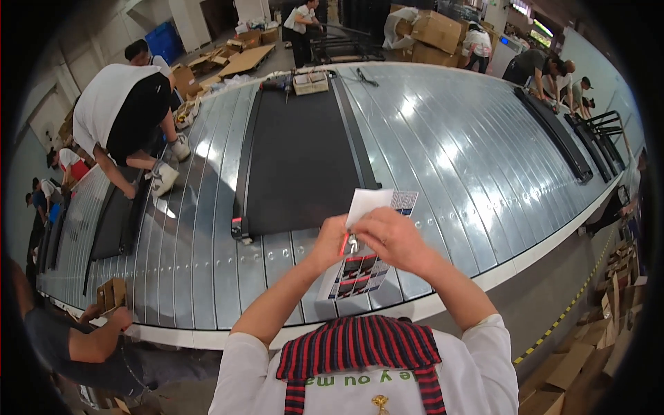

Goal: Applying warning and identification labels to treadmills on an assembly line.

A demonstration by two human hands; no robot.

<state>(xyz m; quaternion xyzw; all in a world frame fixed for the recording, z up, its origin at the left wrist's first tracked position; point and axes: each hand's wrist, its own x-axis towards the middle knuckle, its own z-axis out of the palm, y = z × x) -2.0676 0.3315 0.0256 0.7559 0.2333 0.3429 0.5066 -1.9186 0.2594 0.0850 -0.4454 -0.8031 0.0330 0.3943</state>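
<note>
My left hand (332, 242) and my right hand (393, 237) are close together over the near edge of the metal-slat line. Both are closed, with fingers pinched around a printed paper sheet (357, 278) with dark and red pictures. White paper (369, 200) sticks up above my fingers. Between the hands shows a small shiny metal piece (353, 243), with a thin red strip (344, 243) beside it; what exactly they are is hard to make out. Just beyond lies a black treadmill deck (297, 159) with side rails, flat on the slats.
A power drill (278, 84) and a small parts box (310, 83) sit at the deck's far end. One person (121, 104) crouches on the line at left; another (90, 339) stands near left. More black decks (553, 135) lie right. Cardboard (581, 346) is piled at lower right.
</note>
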